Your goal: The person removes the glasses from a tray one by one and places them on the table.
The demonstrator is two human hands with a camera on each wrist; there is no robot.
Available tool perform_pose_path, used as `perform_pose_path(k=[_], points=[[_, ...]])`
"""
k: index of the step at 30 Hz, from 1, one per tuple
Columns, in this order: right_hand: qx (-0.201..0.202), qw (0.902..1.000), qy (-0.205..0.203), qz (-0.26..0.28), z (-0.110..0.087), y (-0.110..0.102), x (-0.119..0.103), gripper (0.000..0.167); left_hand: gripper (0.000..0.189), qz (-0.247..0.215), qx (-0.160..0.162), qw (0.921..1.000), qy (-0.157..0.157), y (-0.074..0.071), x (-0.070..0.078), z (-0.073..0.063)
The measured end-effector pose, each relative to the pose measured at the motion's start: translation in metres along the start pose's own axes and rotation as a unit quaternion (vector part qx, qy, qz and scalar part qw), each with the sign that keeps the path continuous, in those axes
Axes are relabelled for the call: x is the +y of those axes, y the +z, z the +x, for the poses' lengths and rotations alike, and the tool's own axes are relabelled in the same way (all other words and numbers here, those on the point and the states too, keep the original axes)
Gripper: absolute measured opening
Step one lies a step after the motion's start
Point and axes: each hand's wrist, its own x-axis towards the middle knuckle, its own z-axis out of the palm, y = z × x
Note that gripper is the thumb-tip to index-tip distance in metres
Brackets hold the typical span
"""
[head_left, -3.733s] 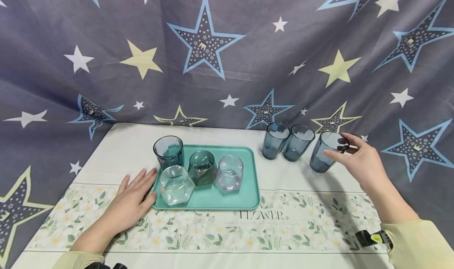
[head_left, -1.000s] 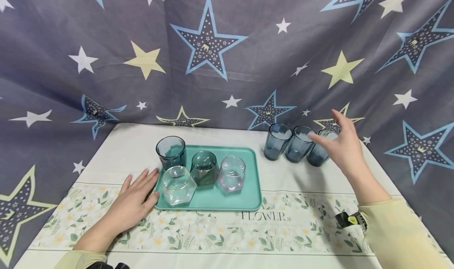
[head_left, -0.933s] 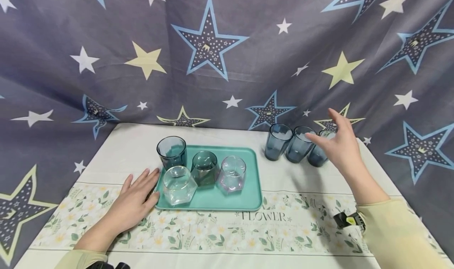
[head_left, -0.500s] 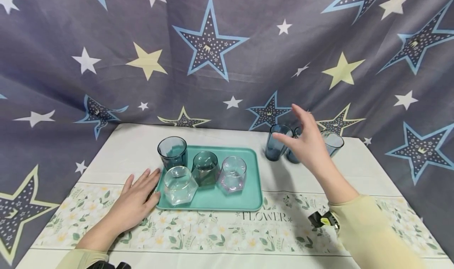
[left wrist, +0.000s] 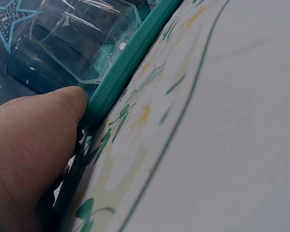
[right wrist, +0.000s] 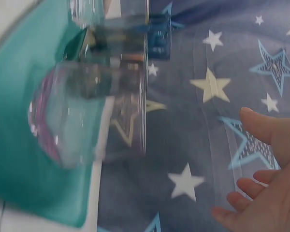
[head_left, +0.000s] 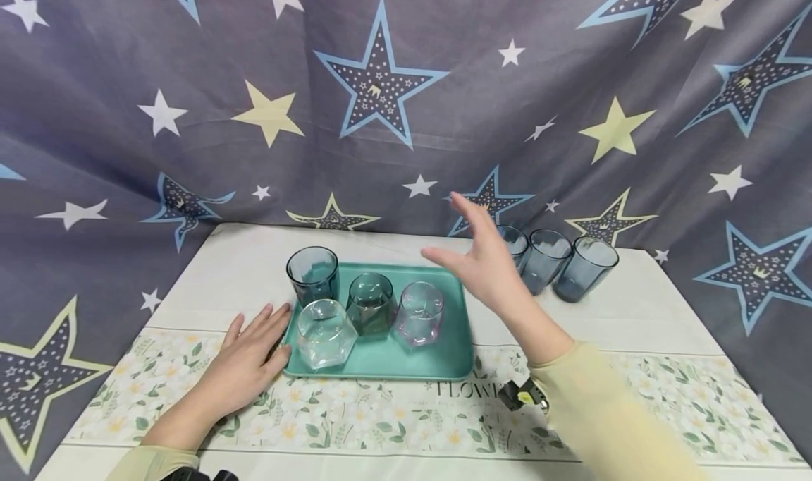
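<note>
My left hand (head_left: 244, 364) lies flat at the left edge of the teal tray (head_left: 406, 367), its fingers straight. In the left wrist view its thumb touches the tray's rim (left wrist: 130, 58). My right hand (head_left: 485, 262) hovers over the tray's back right corner, thumb and fingers spread around nothing. Nearest to it on the tray is a pink-tinted glass (head_left: 420, 315), also large in the right wrist view (right wrist: 87, 116). To the left stand a smoky green glass (head_left: 371, 305), a clear faceted glass (head_left: 325, 334) and a blue glass tumbler (head_left: 313, 276).
Three more blue tumblers stand in a row at the back right: one partly behind my right hand (head_left: 515, 242), a middle one (head_left: 545, 259) and a right-hand one (head_left: 585, 269). A star-patterned curtain (head_left: 393, 178) hangs behind the white table with its floral band (head_left: 355, 414).
My right hand has let go of the rightmost blue tumbler, which now stands in the row. It has then swept left past the row to the tray. My left hand stays put.
</note>
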Motion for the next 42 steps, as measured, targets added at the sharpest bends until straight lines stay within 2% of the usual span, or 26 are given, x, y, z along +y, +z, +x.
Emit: perform_pose_path(k=[9, 19, 29, 37, 42], points=[[-0.042, 0.9983, -0.016, 0.037, 0.005, 0.045, -0.022, 0.098, 0.064, -0.003, -0.003, 1.0000, -0.002, 0.002, 0.000, -0.001], [-0.116, 0.9926, 0.003, 0.034, 0.006, 0.086, -0.035, 0.098, 0.063, -0.005, 0.003, 1.0000, 0.001, 0.005, 0.000, -0.002], [-0.136, 0.9903, -0.004, 0.032, 0.011, 0.110, -0.042, 0.098, 0.063, -0.002, 0.005, 1.0000, 0.002, 0.003, 0.001, -0.001], [-0.165, 0.9862, -0.007, 0.005, 0.016, 0.130, -0.046, 0.099, 0.063, -0.003, 0.001, 1.0000, 0.000, 0.001, 0.001, -0.002], [-0.170, 0.9854, -0.017, -0.007, 0.017, 0.137, -0.047, 0.100, 0.063, 0.000, 0.002, 1.0000, 0.001, 0.000, 0.002, -0.002]])
